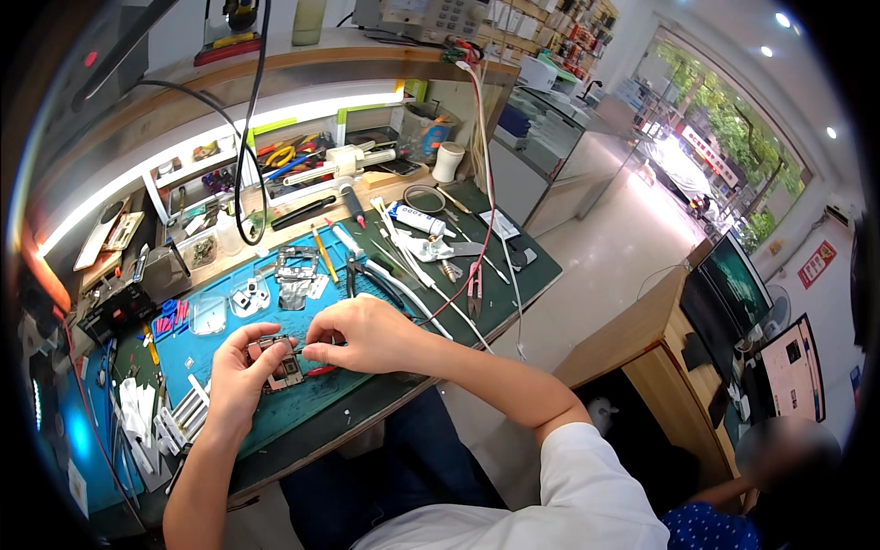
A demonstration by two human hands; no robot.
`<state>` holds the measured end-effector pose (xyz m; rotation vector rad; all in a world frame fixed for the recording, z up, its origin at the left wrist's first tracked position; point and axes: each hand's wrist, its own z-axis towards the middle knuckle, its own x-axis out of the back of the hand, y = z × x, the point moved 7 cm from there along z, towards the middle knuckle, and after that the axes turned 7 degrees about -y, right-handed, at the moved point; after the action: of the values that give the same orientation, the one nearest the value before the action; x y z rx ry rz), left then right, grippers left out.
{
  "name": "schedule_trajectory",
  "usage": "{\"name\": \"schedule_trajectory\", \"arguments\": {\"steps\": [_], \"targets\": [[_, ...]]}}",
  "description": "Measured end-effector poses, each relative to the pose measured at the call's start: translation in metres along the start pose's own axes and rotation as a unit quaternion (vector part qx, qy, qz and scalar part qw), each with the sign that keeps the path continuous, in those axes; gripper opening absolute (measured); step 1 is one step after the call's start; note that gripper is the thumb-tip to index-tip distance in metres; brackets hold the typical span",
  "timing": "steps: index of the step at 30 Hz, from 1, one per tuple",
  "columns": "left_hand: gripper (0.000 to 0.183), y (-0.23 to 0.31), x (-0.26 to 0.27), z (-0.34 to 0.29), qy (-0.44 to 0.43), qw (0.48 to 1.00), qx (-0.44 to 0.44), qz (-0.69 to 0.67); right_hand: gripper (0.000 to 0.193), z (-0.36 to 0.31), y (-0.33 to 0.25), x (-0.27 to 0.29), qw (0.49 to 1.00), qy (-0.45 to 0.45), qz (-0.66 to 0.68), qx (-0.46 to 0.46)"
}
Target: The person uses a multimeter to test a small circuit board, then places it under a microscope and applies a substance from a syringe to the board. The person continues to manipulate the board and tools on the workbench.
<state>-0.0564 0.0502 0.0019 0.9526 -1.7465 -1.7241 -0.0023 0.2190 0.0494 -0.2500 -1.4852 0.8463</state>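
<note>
Left hand (240, 371) in view lower left of center; its grip is narrow, holding the circuit board (290, 367) over the blue mat (339, 390). Right hand (362, 335) sits at the board's right edge, fingers curled; I can't tell whether that grip is closed on something.

Containers from my end: two small clear trays on the mat, left of center. The left tray (209, 326) has something pale in it, too small to read; the right tray (264, 286) has small white parts with dark spots. Clear box (199, 252) farther up left, with small bits inside. Upper center, a gray bin (423, 119) with mixed items, and just beside it a white cup (448, 163) on the counter (513, 289), contents not readable.
</note>
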Motion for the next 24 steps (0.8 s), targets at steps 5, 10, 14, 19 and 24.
{"name": "schedule_trajectory", "arguments": {"steps": [5, 10, 14, 19, 24], "targets": [[0.027, 0.0, -0.003, -0.001, -0.019, 1.0, -0.004, 0.008, 0.026, -0.001, 0.003, -0.004, 0.999, -0.006, -0.026, 0.02], [0.025, -0.005, 0.003, -0.001, -0.025, 0.999, -0.002, 0.02, 0.023, 0.001, -0.002, -0.005, 0.999, -0.024, -0.022, 0.008], [0.028, 0.002, -0.007, -0.004, -0.036, 0.999, 0.003, 0.022, 0.023, 0.001, 0.0, -0.005, 0.999, -0.029, -0.023, -0.006], [0.031, 0.005, -0.006, -0.005, -0.051, 0.993, -0.026, 0.102, 0.025, 0.004, 0.003, -0.006, 0.999, -0.038, -0.019, -0.016], [0.033, 0.007, -0.007, -0.006, -0.035, 0.997, -0.023, 0.064, 0.023, 0.005, -0.001, -0.006, 0.999, -0.042, -0.016, -0.004]]}}
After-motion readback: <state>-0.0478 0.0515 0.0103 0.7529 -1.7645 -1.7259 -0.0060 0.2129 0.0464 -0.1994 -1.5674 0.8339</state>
